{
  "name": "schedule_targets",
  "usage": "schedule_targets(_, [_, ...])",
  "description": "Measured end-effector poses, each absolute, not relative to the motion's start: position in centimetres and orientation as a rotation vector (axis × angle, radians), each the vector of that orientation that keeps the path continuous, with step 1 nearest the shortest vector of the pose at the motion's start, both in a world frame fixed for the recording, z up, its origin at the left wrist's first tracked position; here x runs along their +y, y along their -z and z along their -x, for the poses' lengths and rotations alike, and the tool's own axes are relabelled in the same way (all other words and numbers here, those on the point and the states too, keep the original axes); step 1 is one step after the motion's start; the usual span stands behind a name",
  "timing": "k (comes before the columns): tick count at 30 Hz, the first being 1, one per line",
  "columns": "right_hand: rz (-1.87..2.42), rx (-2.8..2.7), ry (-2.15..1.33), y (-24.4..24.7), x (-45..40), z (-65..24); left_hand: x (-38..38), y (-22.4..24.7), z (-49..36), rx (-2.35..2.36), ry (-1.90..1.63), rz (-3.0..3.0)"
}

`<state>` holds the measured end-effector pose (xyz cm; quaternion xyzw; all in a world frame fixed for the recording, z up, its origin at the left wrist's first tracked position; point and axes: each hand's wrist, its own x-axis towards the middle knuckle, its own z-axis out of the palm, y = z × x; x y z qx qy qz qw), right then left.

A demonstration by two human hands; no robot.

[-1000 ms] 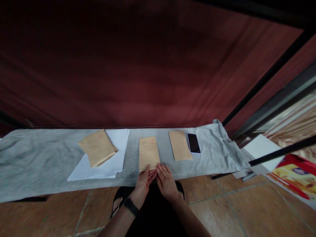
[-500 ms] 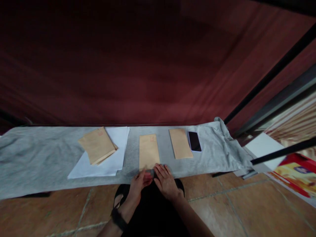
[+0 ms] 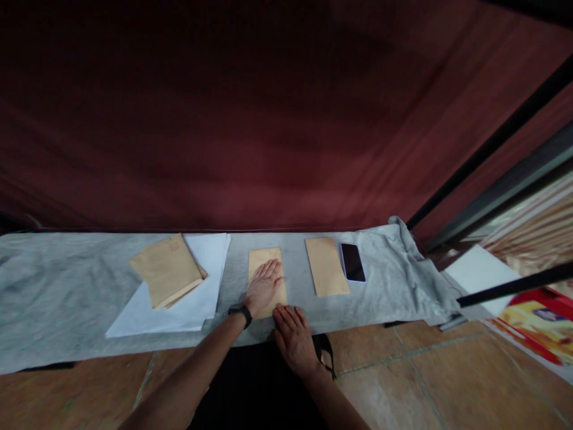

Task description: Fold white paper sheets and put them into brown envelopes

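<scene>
A brown envelope [image 3: 274, 306] lies upright in front of me on the grey cloth. My left hand [image 3: 263, 286], with a dark band on its wrist, rests flat across the middle of it, fingers extended. At the envelope's lower right corner is my right hand [image 3: 294, 335], its fingers stretched out and touching the edge. Another brown envelope [image 3: 326, 266] lies to the right, beside a dark-screened phone [image 3: 353, 262]. On the left, several brown envelopes [image 3: 170, 270] overlap white paper sheets [image 3: 179, 316].
The grey cloth [image 3: 385, 298] covers a long narrow surface, bunched at its right end. A dark red curtain [image 3: 268, 149] hangs behind it. Black poles, a white panel [image 3: 481, 278] and a red and yellow box [image 3: 537, 322] stand at the right, above a tiled floor.
My left hand has moved up from the envelope's lower edge and now lies flat on it. My right hand has shifted slightly down. The view has shifted a little.
</scene>
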<state>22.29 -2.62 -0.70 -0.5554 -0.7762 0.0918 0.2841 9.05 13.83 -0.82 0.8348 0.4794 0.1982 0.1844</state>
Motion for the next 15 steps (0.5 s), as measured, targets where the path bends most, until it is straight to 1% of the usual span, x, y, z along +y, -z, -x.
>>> schedule_targets(7, [1.483, -2.096, -0.270, 0.8, -2.5, -22.3, 16.3, 0.8, -9.7, 1.255, -0.489, -2.435])
schedule_targets(15, [1.484, -2.086, -0.299, 1.4, -2.5, -22.4, 14.6, 1.0, -8.3, 1.062, -0.417, -2.477])
